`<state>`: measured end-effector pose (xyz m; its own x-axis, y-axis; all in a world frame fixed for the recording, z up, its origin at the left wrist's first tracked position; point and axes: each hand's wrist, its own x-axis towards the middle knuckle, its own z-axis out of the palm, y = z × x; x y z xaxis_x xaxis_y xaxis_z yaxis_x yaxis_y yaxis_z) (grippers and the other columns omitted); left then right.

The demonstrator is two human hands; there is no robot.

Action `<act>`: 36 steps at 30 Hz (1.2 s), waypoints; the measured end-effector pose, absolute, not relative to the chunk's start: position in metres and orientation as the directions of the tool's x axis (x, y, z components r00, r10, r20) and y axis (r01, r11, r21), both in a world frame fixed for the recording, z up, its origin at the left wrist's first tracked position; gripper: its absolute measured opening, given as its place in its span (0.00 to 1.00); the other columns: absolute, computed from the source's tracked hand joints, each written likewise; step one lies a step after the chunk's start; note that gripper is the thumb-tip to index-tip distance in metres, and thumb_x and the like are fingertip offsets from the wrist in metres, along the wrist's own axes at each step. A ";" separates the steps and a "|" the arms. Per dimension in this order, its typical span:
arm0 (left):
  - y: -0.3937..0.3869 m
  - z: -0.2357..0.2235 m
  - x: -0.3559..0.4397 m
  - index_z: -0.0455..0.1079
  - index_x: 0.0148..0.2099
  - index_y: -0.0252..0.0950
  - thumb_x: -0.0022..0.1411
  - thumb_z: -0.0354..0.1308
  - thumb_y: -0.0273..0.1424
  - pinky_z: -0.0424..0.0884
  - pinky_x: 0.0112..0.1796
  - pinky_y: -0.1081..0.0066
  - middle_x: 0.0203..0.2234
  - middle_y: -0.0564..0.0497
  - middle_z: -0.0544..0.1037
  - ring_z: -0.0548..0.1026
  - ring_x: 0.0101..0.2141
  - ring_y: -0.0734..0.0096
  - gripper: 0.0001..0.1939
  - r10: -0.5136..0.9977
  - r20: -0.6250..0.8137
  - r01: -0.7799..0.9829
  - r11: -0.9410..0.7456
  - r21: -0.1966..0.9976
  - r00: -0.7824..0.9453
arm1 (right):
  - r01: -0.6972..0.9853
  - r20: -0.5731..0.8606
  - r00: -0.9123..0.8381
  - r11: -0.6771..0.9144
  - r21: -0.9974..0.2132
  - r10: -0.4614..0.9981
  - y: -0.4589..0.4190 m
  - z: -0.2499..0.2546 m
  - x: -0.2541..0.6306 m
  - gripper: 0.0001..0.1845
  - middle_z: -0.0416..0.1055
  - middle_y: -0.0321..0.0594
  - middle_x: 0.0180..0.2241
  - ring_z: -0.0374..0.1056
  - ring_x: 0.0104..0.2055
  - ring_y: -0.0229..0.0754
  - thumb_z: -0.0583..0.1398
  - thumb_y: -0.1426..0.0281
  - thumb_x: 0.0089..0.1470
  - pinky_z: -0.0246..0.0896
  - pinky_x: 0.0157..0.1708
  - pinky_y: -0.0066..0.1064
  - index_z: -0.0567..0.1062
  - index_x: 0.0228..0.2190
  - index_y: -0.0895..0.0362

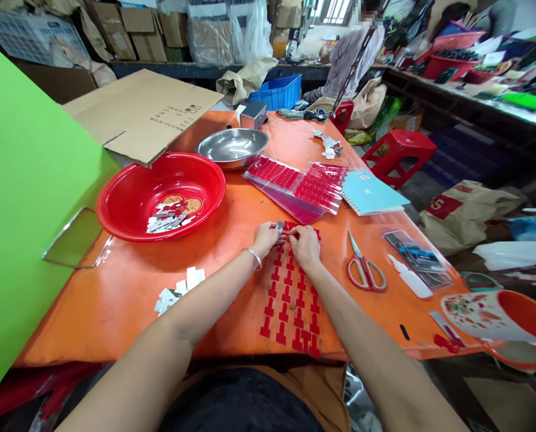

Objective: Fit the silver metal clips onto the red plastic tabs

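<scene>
A clear sheet of small red T-shaped stickers [290, 300] lies on the orange table [231, 270] in front of me. My left hand [265, 235] pinches a small grey metal piece [280, 225] at the far end of the sheet. Fingers closed, my right hand [304, 244] presses down on a red sticker right beside it, and the two hands touch at the fingertips. A few more grey and white pieces [177, 291] lie loose on the table to the left of my left forearm.
A red basin [128, 198] with metal pieces sits at left, a steel bowl [232, 146] behind it. Bags of red stickers [299, 186], a blue notebook [371, 195], red scissors [364, 267] and a white glue bottle [409, 279] lie to the right. A person sits at the back.
</scene>
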<state>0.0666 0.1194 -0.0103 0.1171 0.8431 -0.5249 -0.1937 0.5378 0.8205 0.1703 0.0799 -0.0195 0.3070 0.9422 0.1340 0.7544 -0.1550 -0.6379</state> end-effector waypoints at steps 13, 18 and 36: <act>0.117 0.000 0.061 0.68 0.34 0.28 0.55 0.55 0.13 0.74 0.34 0.71 0.20 0.51 0.74 0.73 0.20 0.79 0.08 0.842 -0.521 -0.202 0.539 0.817 0.141 | 0.346 0.147 0.435 -0.015 -0.938 0.888 0.053 -0.017 0.183 0.11 0.69 0.37 0.26 0.64 0.27 0.39 0.60 0.63 0.43 0.63 0.31 0.33 0.68 0.27 0.56; 0.081 0.026 0.037 0.70 0.36 0.27 0.51 0.59 0.12 0.74 0.37 0.73 0.26 0.49 0.77 0.76 0.25 0.78 0.10 0.855 -0.448 -0.261 0.509 0.820 0.261 | 0.133 0.060 0.395 0.007 -0.991 0.917 0.026 -0.001 0.167 0.14 0.67 0.33 0.23 0.63 0.25 0.37 0.65 0.61 0.40 0.62 0.27 0.30 0.68 0.26 0.55; -0.008 0.028 -0.015 0.74 0.42 0.28 0.46 0.66 0.21 0.74 0.34 0.75 0.29 0.47 0.80 0.77 0.26 0.74 0.17 0.808 -0.420 -0.368 0.570 0.735 0.412 | 0.154 0.063 0.230 0.027 -0.988 0.971 -0.027 0.014 0.116 0.08 0.70 0.37 0.30 0.68 0.29 0.39 0.62 0.66 0.48 0.67 0.30 0.32 0.69 0.29 0.55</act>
<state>-0.0152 -0.0076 0.0277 0.4120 0.8084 -0.4204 -0.3677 0.5696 0.7351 0.1162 -0.0266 0.0143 0.2302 0.9711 0.0627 0.1536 0.0274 -0.9877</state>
